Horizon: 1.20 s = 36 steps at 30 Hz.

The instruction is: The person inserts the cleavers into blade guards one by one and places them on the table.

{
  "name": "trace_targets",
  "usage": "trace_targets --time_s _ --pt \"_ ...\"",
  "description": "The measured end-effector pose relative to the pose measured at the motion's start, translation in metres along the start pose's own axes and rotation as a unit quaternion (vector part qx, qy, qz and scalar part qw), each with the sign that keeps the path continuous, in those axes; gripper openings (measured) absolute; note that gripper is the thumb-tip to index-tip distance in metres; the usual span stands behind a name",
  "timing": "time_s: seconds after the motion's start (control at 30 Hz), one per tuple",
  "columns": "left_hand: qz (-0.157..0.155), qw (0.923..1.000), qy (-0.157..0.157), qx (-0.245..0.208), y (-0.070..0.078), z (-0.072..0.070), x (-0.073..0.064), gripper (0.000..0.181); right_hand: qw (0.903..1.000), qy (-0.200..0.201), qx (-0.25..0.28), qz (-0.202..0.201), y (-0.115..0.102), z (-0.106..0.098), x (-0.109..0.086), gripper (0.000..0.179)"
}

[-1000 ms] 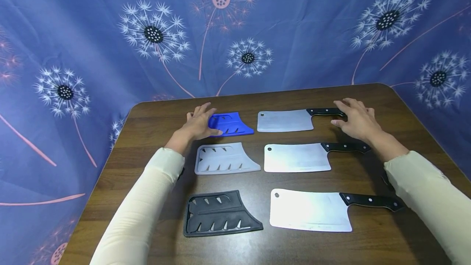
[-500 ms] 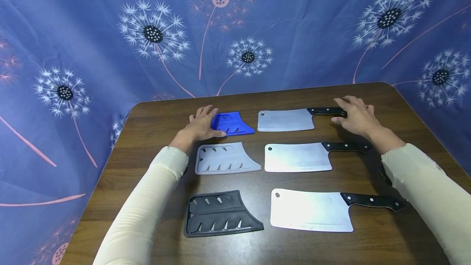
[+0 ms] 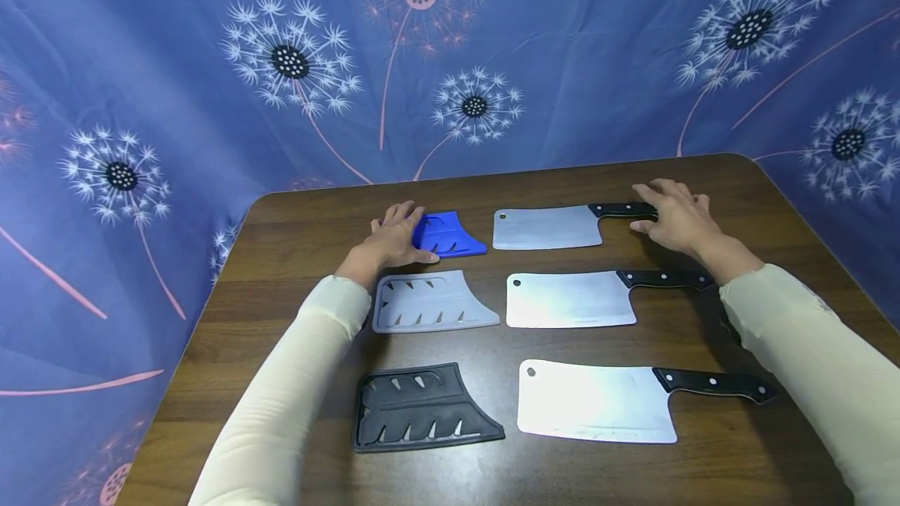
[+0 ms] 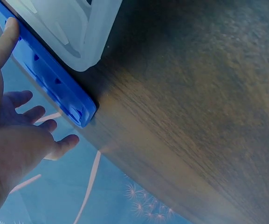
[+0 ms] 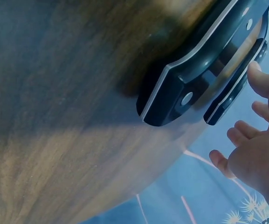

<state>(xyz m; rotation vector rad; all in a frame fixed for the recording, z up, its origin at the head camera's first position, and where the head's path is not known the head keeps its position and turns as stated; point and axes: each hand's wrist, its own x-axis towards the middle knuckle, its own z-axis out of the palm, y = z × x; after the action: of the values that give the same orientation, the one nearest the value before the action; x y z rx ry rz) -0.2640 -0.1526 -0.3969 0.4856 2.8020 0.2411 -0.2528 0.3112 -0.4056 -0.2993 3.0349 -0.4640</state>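
Observation:
My left hand (image 3: 394,240) is spread over the left end of a blue blade guard (image 3: 453,234), covering part of it. In the left wrist view its thumb lies at the guard's side and the other fingers are loosely bent, not curled round it. My right hand (image 3: 678,219) hovers at the black handle of the farthest cleaver (image 3: 547,229). From the right wrist view, its fingers (image 5: 237,135) are parted beside that handle (image 5: 234,86); whether the thumb touches it I cannot tell. The cleaver lies flat, its blade pointing towards the blue guard.
Nearer on the wooden table (image 3: 232,381) lie a white blade guard (image 3: 432,303) facing a middle cleaver (image 3: 569,301), and a black blade guard (image 3: 422,408) facing the nearest, larger cleaver (image 3: 594,404). A blue dandelion-print cloth (image 3: 562,61) hangs behind the table.
My left hand has shifted slightly right over the blue guard. My right hand has edged a little left and away along the cleaver's handle. The guards and cleavers stay in place.

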Motion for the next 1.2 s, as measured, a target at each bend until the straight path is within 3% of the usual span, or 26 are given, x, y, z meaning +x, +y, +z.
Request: trace_targets --time_s 0.5,0.73,1.2 --pt "-0.018 0.9991 -0.037 0.002 0.005 0.0 0.006 0.11 0.9979 -0.059 -0.024 -0.014 -0.013 0.008 0.012 0.068" --pt "-0.036 0.9978 -0.056 0.007 0.005 -0.002 0.01 0.111 0.9973 -0.059 -0.041 -0.013 -0.018 0.012 0.017 0.064" --pt "-0.039 0.9978 -0.053 -0.001 0.006 -0.004 0.011 0.108 0.9986 -0.046 -0.019 0.02 -0.017 0.017 0.016 0.061"
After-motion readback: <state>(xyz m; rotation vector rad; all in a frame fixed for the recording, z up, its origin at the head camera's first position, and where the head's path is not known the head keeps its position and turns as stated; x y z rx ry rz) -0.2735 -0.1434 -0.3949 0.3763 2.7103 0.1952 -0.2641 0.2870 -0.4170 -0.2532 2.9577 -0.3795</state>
